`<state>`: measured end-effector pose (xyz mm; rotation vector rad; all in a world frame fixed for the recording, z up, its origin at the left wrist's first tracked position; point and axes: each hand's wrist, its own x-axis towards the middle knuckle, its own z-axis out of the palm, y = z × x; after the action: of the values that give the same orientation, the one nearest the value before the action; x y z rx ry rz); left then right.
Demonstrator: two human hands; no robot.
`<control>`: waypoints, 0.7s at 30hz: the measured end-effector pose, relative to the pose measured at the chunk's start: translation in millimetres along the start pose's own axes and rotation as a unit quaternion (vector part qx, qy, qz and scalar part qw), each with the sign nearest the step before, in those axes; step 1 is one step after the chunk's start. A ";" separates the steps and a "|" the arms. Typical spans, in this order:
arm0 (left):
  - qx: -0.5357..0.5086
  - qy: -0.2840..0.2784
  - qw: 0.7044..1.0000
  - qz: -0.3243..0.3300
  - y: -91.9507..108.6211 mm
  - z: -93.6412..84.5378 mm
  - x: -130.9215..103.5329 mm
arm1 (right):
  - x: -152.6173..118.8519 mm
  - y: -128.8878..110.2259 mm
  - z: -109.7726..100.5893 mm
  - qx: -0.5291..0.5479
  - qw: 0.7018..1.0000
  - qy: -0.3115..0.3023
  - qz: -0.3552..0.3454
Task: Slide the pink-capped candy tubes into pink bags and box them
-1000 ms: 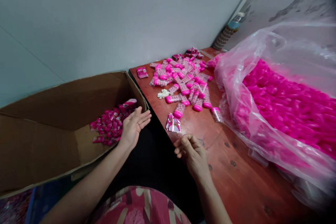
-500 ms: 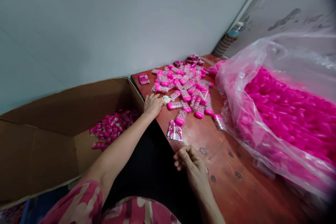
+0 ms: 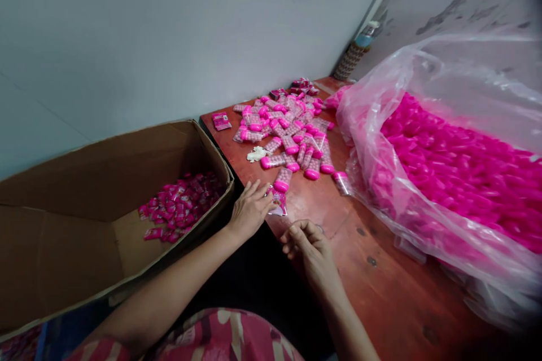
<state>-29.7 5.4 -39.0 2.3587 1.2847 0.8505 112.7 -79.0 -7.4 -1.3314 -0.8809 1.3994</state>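
My left hand [image 3: 250, 211] reaches over the table's near edge, palm down with fingers stretched out. Its fingertips lie on the left part of a flat pink printed packet [image 3: 278, 203] and cover some of it. Just beyond the packet is a clear container of small pale balls with a bright pink cap [image 3: 282, 179]. A heap of similar containers [image 3: 292, 118] spreads behind it. My right hand [image 3: 309, 245] hovers by the table edge, nearer to me than the packet. Its thumb and fingers are curled together, and nothing shows in them.
Left of the table stands a cardboard box [image 3: 55, 192] with many pink packets [image 3: 182, 203] inside. A large clear plastic bag [image 3: 372, 163] full of pink caps [image 3: 461, 163] fills the right side. White crumpled material [image 3: 257, 153] and a bottle [image 3: 355, 52] are on the red table [image 3: 359, 271].
My left hand has come back from beside the white crumpled material to the flat pink packet. My right hand keeps its curled shape. The view has shifted slightly.
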 end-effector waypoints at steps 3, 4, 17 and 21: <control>-0.013 0.023 1.000 -0.007 -4.0 6.3 2.9 | 1.9 -6.5 -3.1 -0.028 0.999 0.014 -0.031; -0.019 0.031 0.999 -0.010 -4.5 7.0 3.5 | 4.5 -8.3 -3.8 -0.041 0.998 0.025 -0.043; -0.489 0.005 0.837 -0.246 32.6 -26.1 -10.6 | 41.0 -20.5 9.8 0.027 0.993 0.048 -0.104; -0.567 -0.087 0.760 -0.307 30.5 -20.9 -8.7 | 41.9 -27.8 3.1 -0.046 0.996 -0.026 -0.076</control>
<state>-26.8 -18.6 -9.6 0.9368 0.9112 0.7952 117.4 -31.2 7.9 -1.2728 -1.0714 1.2937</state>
